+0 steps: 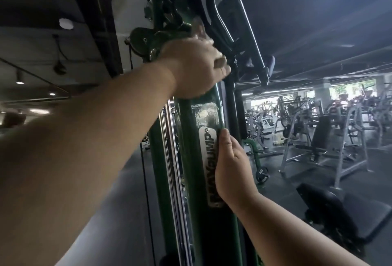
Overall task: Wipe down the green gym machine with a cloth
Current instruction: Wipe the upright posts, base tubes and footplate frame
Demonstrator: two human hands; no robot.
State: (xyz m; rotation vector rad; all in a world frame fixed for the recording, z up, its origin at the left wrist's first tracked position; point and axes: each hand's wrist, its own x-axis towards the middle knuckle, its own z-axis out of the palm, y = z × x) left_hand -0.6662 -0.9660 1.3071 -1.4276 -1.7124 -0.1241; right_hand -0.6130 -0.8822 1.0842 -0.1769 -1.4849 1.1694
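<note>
Left hand (193, 68) grips the cloth (220, 63), soft and light, bunched against the rigid, glossy green post (191, 149) above the nameplate (209, 166). Right hand (231, 166), fingers together, braces beside the nameplate.

A dark floor (282, 183) spreads right toward grey weight machines (331, 138) and a black bench (339, 212); bright far windows (275, 101); round ceiling lights (20, 82) at left.

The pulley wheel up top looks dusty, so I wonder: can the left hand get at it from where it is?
Probably yes. The left hand grips the green upright just right of the pulley wheel, and nothing visible stands between them.
</note>
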